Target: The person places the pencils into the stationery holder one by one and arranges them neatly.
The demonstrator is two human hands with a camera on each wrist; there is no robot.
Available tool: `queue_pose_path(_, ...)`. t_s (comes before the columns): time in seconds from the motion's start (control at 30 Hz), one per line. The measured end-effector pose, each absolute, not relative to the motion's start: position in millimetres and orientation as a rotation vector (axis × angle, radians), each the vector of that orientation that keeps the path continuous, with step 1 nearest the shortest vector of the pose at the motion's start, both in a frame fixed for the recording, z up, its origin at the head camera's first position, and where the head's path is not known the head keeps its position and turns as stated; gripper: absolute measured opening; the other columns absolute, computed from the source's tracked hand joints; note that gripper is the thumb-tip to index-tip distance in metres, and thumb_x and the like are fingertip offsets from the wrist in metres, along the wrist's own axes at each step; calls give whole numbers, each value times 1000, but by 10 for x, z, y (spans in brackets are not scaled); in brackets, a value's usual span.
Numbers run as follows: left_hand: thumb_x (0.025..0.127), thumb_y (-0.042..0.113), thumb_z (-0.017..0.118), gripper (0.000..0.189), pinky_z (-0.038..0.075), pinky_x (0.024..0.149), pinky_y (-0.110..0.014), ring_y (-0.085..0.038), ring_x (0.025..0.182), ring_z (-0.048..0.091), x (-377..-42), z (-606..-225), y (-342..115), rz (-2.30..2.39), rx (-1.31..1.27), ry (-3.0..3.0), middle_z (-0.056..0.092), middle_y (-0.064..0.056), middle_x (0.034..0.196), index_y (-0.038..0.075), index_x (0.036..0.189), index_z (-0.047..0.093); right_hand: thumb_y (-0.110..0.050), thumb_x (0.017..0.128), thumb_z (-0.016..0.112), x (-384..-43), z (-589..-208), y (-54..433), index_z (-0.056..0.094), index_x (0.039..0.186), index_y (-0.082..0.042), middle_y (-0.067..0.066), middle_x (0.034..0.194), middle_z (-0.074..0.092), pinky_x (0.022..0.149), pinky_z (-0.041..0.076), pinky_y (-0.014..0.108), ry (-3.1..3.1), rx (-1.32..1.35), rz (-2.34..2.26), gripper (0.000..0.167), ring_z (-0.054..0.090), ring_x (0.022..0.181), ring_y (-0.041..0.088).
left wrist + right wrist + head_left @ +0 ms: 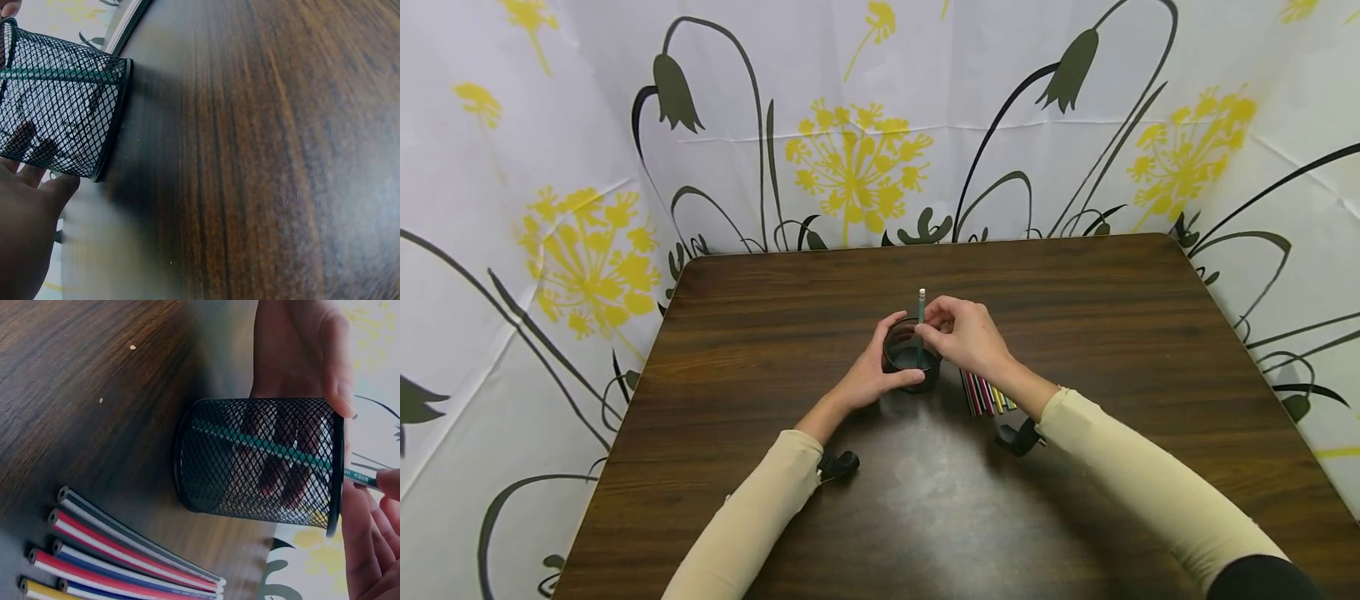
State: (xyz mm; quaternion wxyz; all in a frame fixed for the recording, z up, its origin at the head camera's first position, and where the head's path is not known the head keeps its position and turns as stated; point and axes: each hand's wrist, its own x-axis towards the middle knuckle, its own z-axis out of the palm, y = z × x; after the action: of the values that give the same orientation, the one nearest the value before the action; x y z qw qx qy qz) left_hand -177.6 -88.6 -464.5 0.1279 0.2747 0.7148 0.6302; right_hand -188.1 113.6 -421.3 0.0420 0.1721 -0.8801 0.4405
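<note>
A black mesh pencil cup (pixel 931 380) stands upright on the table. My left hand (pixel 871 372) grips it from the left, fingers round its far side and thumb at the near rim. Above the opening, my right hand (pixel 966 335) pinches a green pencil (pixel 921 307) between thumb and fingers. The pencil points down into the cup, white eraser end up. Through the mesh in the right wrist view, its shaft (pixel 262 445) slants across the inside, its lower end near the cup's base. No other pencil shows in the cup.
Several striped pencils (pixel 981 396) in red, blue, yellow and dark tones lie side by side just right of the cup, partly under my right forearm. The brown wooden table (pixel 760 333) meets a flower-patterned curtain (pixel 1000 50) at its far edge. Dark wrist cameras (pixel 1018 437) hang below both wrists.
</note>
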Motion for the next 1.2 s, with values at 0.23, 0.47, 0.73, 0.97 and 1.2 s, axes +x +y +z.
queue_pose_path(0.23,85,0,71,89,22,109,-62,-48,134,34,-1763,-4626,-896,1796,779,2109,36,-25,147,-1,152,13,-21,89,74,-1957,-4257,1052,68,96,-8,-2,79,71,54,50,30,-2705,446,1306,16,65,63,10)
queue_pose_path(0.47,87,6,72,88,22,111,-61,-44,137,33,-1765,-4590,-895,1741,751,2143,33,-23,150,1,153,13,-23,88,75,-2054,-4272,967,70,95,-9,-3,76,70,60,50,31,-2743,346,1184,17,64,65,10)
queue_pose_path(0.73,87,4,72,87,24,111,-58,-35,137,35,-1782,-4620,-892,1759,730,2127,31,-19,152,7,153,16,-23,87,75,-2102,-4258,892,72,96,-9,-1,76,69,60,51,33,-2773,278,1102,17,63,66,14)
queue_pose_path(0.97,86,22,77,87,26,111,-49,-18,137,36,-1898,-4925,-909,1722,693,2205,35,1,150,32,151,20,-23,86,76,-2115,-4251,860,73,95,-8,1,77,70,60,52,33,-2768,273,1056,17,64,66,15)
queue_pose_path(1.2,86,22,77,88,25,112,-49,-17,137,35,-1893,-4925,-923,1717,681,2205,34,2,151,31,151,19,-21,85,77,-2118,-4226,860,74,97,-7,0,75,70,58,52,31,-2785,294,1083,18,64,65,12)
